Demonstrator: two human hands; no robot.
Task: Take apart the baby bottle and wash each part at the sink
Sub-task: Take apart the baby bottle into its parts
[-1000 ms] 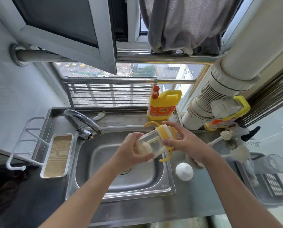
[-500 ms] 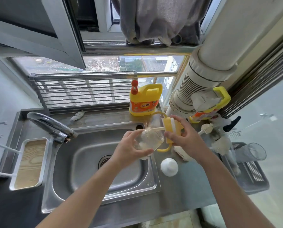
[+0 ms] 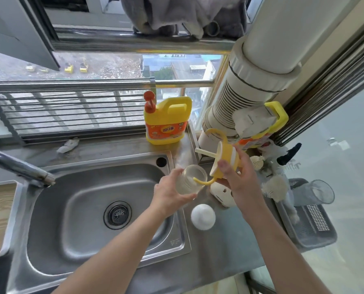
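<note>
My left hand [image 3: 170, 193] grips the clear bottle body [image 3: 191, 179] over the right rim of the steel sink [image 3: 176, 240], its open mouth facing up and right. My right hand [image 3: 237, 176] holds the yellow collar with two curved handles [image 3: 225, 159], lifted clear of the bottle. A pale straw [image 3: 205, 152] sticks out of the collar toward the left. The white dome cap [image 3: 203, 217] lies on the counter just right of the sink.
A faucet [image 3: 20, 166] reaches in from the left. A yellow detergent jug [image 3: 166, 124] stands behind the sink. A white pipe [image 3: 240, 98], bottle brushes [image 3: 274, 187], a white object [image 3: 222, 193] and a grey tray with a glass [image 3: 323, 192] crowd the right counter.
The yellow collar with its straw has come off the bottle body and moved up and to the right. The view has shifted right and closer.
</note>
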